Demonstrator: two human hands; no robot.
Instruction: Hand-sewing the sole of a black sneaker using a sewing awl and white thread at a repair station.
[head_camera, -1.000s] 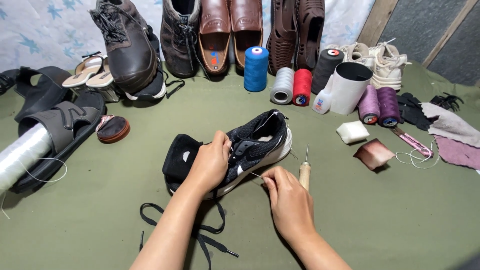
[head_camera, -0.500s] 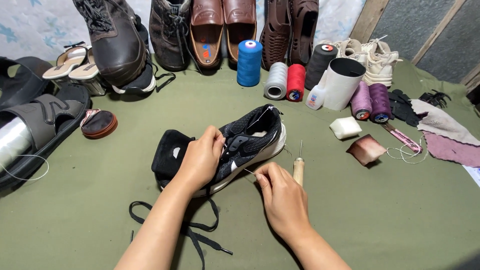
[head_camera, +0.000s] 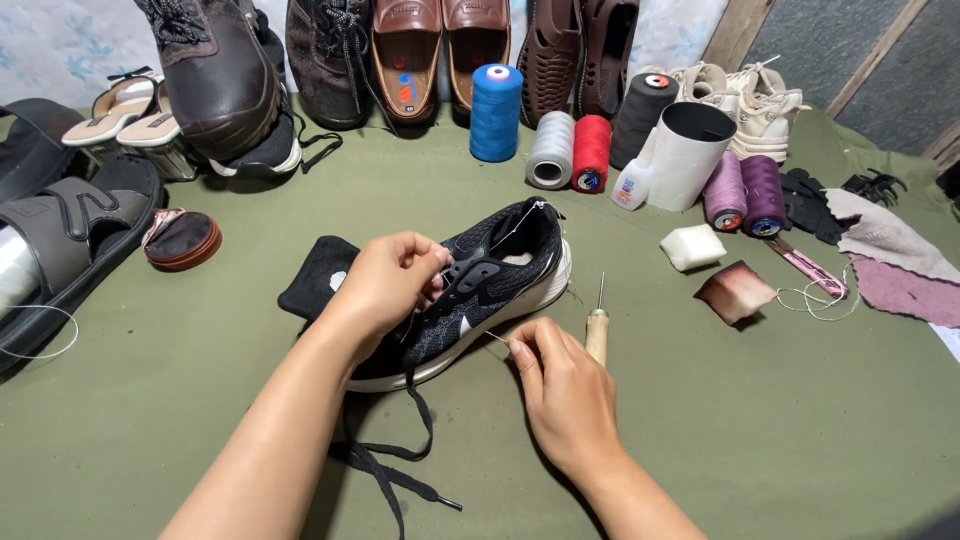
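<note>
Two hands on a black shoe

The left hand (head_camera: 385, 285) holds the black shoe (head_camera: 470, 290) on the green cloth (head_camera: 800, 420). The right hand (head_camera: 565, 395) pinches a thin thread (hard to see) beside a wooden awl (head_camera: 597, 330). Thread spools (head_camera: 590, 152) and other shoes (head_camera: 425, 50) stand far behind.

We see a black sneaker (head_camera: 480, 290) with a white sole and a small white mark on its side, lying on an olive-green cloth (head_camera: 780, 420). Its laces (head_camera: 385, 450) are black. Behind it stand thread spools: one bright blue (head_camera: 496, 112), one grey (head_camera: 551, 150), one red (head_camera: 591, 152), one black (head_camera: 642, 118) and two purple (head_camera: 745, 192). We also see a white cup (head_camera: 690, 152) with a dark inside, a white block (head_camera: 693, 247) and a brownish scrap (head_camera: 735, 291). The loafers (head_camera: 440, 45) at the back are brown, the boot (head_camera: 215, 75) dark brown, the sandal (head_camera: 70, 235) grey. The awl handle (head_camera: 596, 335) is pale wood.
</note>
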